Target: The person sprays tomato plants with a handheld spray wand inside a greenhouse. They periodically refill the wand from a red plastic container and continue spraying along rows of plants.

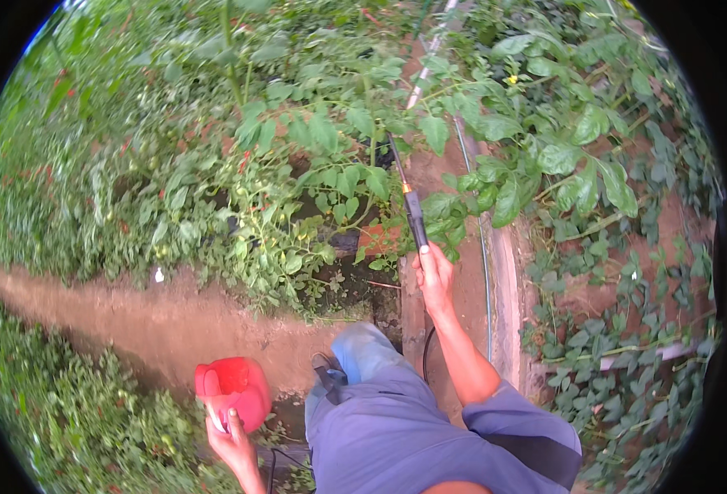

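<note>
My right hand [435, 281] grips the lower end of a black spray wand [414, 213] with an orange collar. The wand points away from me, and its thin tube passes in among tomato leaves [326, 133], where its tip is hidden. At the lower left, my left hand [235, 441] holds a red plastic container [249, 395], with the thumb on its side. The container's top is open and shows a red inside; I cannot tell whether anything lies at its bottom. It is over the foliage beside the dirt path.
Dense tomato plants [153, 167] with red fruit line the far side of the dirt path [172, 327]. Lower plants [85, 420] border its near side. A thin hose [484, 278] runs along a pale ledge [508, 296] on the right. A black hose [426, 355] lies by my legs. Leafy vines [610, 346] spread at the far right.
</note>
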Tool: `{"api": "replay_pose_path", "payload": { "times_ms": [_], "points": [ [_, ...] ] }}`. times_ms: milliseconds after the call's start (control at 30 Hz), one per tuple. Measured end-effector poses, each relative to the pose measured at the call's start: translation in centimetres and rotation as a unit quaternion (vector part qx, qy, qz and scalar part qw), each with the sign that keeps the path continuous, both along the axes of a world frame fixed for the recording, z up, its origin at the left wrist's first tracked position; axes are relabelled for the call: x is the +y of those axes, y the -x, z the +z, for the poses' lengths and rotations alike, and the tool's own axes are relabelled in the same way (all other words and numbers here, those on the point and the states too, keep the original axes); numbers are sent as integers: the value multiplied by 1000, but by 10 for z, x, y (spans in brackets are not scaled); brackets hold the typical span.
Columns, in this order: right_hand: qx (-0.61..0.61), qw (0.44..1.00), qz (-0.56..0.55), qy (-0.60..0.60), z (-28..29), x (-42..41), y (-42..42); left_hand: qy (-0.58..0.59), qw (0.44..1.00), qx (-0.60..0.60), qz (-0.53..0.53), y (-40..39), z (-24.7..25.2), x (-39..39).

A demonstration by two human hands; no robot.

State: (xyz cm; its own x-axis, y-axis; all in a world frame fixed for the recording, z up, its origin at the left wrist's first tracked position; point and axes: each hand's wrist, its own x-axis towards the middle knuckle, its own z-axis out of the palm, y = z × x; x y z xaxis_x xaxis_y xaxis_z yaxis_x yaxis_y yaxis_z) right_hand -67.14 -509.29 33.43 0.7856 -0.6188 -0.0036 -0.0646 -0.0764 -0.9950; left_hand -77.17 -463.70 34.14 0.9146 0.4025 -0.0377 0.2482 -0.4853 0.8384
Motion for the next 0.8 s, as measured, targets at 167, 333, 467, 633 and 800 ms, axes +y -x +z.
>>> {"api": "replay_pose_path", "payload": {
  "times_ms": [167, 333, 467, 633, 800],
  "points": [
    [-3, 999, -36, 2, -6, 10, -19, 24, 1000, 10, -16, -23, -4, 22],
    [4, 999, -35, 11, -12, 7, -29, 26, 999, 2, -40, -39, -9, 21],
    [10, 998, -50, -42, -9, 10, -35, 43, 999, 6, -30, -49, -9, 13],
    [28, 999, -14, -32, -7, 5, -33, 34, 999, 23, -23, -58, 3, -6],
    [-18, 998, -50, 42, -15, 8, -35, 35, 999, -14, -3, -70, -1, -12]
  ]
}}
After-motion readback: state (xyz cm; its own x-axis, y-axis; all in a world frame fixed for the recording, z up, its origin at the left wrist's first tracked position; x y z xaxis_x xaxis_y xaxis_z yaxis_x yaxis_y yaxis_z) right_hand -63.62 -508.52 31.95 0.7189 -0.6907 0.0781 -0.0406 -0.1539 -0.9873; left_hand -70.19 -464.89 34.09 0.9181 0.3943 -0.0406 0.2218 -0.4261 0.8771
